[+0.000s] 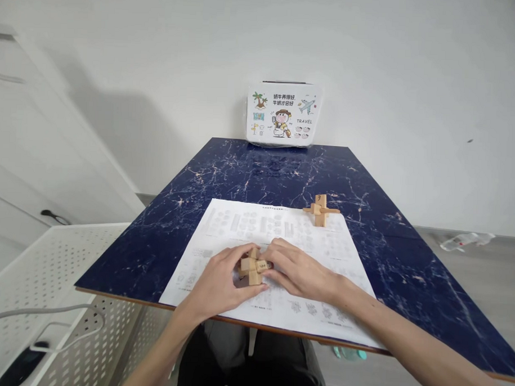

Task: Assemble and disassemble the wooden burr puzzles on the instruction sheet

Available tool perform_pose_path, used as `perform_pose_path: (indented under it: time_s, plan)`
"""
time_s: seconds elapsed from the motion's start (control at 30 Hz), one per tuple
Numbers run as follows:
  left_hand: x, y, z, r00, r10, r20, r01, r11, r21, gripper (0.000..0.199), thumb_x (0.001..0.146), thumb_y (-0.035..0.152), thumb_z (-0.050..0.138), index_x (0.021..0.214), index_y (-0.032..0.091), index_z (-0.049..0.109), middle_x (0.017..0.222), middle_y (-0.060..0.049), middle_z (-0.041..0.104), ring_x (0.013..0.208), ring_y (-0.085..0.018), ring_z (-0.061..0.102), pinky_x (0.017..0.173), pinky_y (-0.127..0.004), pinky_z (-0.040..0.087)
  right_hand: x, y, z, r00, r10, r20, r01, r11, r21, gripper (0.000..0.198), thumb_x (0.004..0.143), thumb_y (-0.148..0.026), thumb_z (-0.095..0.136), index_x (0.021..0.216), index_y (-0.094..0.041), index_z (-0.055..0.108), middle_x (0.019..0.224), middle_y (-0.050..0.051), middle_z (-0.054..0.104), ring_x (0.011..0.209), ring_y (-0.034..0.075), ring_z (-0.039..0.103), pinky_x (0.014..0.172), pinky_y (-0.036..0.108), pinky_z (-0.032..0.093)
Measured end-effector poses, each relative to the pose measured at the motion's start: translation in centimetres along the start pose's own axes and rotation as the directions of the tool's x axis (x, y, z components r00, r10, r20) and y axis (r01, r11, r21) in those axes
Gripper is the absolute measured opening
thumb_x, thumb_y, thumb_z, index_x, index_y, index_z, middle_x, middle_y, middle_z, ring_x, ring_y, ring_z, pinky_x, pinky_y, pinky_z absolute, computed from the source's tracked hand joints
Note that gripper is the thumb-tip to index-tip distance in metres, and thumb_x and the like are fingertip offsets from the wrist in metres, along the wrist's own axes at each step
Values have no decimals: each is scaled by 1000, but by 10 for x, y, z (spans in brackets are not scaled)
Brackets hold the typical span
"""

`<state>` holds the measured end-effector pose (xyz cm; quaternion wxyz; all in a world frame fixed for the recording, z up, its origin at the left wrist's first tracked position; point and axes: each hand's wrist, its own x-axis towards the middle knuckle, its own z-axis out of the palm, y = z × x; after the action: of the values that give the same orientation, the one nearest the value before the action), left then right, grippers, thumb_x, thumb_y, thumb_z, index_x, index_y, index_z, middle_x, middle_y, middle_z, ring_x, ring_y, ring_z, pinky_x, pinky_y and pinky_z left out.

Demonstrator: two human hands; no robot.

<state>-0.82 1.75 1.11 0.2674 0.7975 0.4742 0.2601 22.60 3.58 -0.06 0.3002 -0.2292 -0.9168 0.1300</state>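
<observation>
Both hands are at a small wooden burr puzzle [251, 270] made of interlocking blocks, low over a printed sheet. My left hand [220, 279] grips it from the left, thumb along the near side and fingers round the far side. From the right, my right hand [295, 267] pinches the block end that carries dark marks; its fingertips are partly hidden behind the puzzle. The white paper sheet [243, 232] has rows of small diagrams and lies under both hands. Another wooden puzzle [320, 209], cross-shaped with a dark mark on top, stands at the sheet's far right corner.
The blue marbled table [190, 196] ends at a white wall. A white case [281, 115] with cartoon prints stands at its far edge. To the left is a perforated white cabinet [82, 243] with a cable [46, 310] and a black object [23, 368]. Clear plastic [467, 241] lies on the floor at right.
</observation>
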Motion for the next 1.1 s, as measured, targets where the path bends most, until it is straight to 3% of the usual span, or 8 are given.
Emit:
perform_pose_path:
  time_s: [0.2, 0.4, 0.63, 0.83, 1.1]
  plan:
    - [-2, 1, 2, 999, 18, -32, -18, 1000, -1, 65, 78, 42, 88, 136, 29, 59, 133, -5, 73, 121, -31, 69, 106, -46, 55, 0, -1, 1, 998, 44, -44, -41, 997, 69, 16, 113, -34, 42, 113, -22, 52, 95, 7, 61, 83, 23, 57, 72, 36, 51]
    - [-1, -3, 8, 969, 175, -176, -151, 979, 139, 62, 81, 38, 87, 133, 28, 55, 120, -6, 74, 108, -29, 70, 98, -45, 55, 3, -3, 6, 980, 171, -103, -155, 977, 147, 15, 111, -36, 46, 109, -23, 51, 89, 5, 61, 75, 21, 58, 66, 33, 49]
    - [0, -3, 9, 936, 269, -229, -213, 947, 243, 60, 84, 38, 86, 132, 26, 53, 115, -7, 74, 100, -28, 69, 92, -44, 54, 4, -8, 10, 967, 214, -140, -190, 968, 162, 15, 111, -36, 48, 106, -23, 51, 87, 4, 63, 72, 20, 58, 63, 31, 47]
    - [-1, -2, 6, 963, 203, -177, -175, 971, 165, 64, 81, 38, 88, 134, 27, 55, 114, -5, 75, 103, -28, 70, 96, -44, 54, 2, -6, 7, 987, 92, -132, -77, 990, 117, 15, 113, -32, 42, 113, -21, 51, 94, 7, 60, 81, 22, 55, 70, 34, 48]
    - [-3, -1, -1, 996, 81, -47, -79, 996, 49, 64, 75, 39, 90, 132, 27, 61, 119, -4, 76, 108, -29, 71, 96, -43, 57, 0, -6, -1, 997, -75, -23, 74, 996, -44, 12, 112, -23, 41, 114, -18, 52, 100, 11, 63, 89, 24, 53, 80, 38, 52]
